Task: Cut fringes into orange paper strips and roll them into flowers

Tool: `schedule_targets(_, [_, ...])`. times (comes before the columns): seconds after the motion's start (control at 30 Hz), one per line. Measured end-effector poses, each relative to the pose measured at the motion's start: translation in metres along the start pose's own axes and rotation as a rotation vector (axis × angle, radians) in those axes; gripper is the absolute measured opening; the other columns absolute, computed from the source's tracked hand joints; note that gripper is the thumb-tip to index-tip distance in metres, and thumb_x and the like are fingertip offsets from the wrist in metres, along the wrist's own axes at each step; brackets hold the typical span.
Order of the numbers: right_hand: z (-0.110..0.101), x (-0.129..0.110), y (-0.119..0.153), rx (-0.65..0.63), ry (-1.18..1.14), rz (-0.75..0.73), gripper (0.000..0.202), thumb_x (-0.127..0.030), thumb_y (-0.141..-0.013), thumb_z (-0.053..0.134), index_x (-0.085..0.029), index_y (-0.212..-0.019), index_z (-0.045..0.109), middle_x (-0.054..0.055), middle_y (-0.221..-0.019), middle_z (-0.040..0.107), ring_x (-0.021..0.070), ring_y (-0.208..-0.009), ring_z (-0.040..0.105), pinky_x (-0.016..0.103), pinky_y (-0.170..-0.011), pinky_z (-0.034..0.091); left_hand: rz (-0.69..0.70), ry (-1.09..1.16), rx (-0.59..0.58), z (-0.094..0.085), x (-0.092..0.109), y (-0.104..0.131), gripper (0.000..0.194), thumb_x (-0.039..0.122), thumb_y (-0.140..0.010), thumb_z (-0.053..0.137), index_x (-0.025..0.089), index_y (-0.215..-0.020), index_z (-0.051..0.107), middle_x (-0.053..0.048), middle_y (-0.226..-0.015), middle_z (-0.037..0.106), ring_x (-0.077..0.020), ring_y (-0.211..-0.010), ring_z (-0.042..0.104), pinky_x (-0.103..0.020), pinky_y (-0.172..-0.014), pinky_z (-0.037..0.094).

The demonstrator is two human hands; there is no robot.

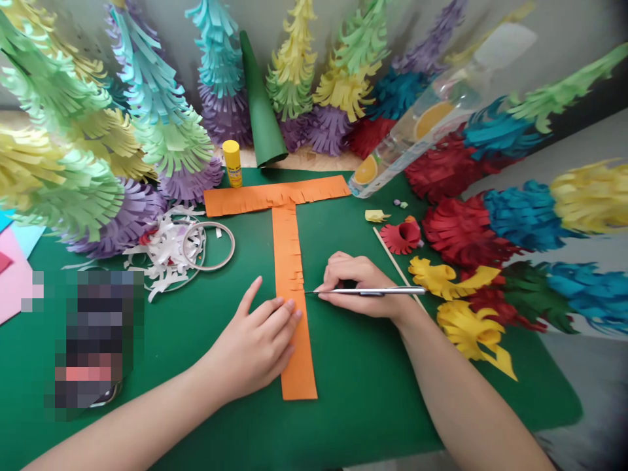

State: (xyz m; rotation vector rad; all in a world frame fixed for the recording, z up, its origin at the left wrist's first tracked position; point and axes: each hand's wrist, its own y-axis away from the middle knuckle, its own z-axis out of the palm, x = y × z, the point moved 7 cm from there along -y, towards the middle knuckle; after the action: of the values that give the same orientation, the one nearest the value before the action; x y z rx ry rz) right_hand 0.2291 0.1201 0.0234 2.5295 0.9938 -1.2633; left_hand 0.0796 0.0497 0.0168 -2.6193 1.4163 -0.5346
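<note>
An orange paper strip (297, 366) lies lengthwise on the green tabletop, with short slits along the upper part of its right edge. My left hand (265, 337) rests on it, palm down and fingers stretched out. In a pinch, my right hand (358, 281) holds a slim silver pen-shaped craft knife (392, 291), its fine tip at the strip's right edge beside the slits. A second orange strip (235, 201) lies crosswise at the far end, slit along its near edge.
A glue stick (232, 163), a green paper cone (262, 108) and a clear bottle (412, 127) stand behind. Tape rings (230, 247) lie by white paper scraps (167, 252). Fringed paper trees (169, 124) line the back and right. Yellow paper curls (471, 327) sit near my right forearm.
</note>
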Motion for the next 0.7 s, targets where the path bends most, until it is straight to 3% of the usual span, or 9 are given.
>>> schedule_targets(0.23, [-0.001,0.004,0.004,0.008,-0.038,0.020,0.015,-0.019,-0.082,0.065,-0.019,-0.066,0.061,0.000,-0.061,0.063,0.0135,-0.060,0.056,0.031,-0.069,0.044,0.008,-0.006,-0.005,0.001,-0.001,0.000,0.038,0.028,-0.095,0.044,0.011,-0.125,0.058,-0.007,-0.120,0.065,-0.0213,-0.111,0.056,-0.051,-0.120,0.005])
schedule_targets(0.4, [-0.002,0.012,0.006,0.100,-0.140,0.096,0.014,-0.028,-0.080,0.070,-0.019,-0.070,0.064,0.002,-0.067,0.067,0.0153,-0.065,0.059,0.032,-0.068,0.044,0.028,-0.010,0.012,-0.001,0.000,0.000,0.037,0.028,-0.093,0.047,0.011,-0.124,0.059,-0.008,-0.117,0.066,-0.0219,-0.110,0.058,-0.053,-0.119,0.013])
schedule_targets(0.7, [0.004,0.010,0.007,0.083,-0.054,0.100,0.009,-0.026,-0.080,0.070,-0.019,-0.074,0.067,0.003,-0.071,0.069,0.0161,-0.068,0.060,0.033,-0.073,0.043,0.051,-0.016,0.036,-0.002,0.000,0.001,0.036,0.028,-0.093,0.045,0.011,-0.121,0.060,-0.008,-0.117,0.066,-0.0230,-0.107,0.058,-0.053,-0.117,0.020])
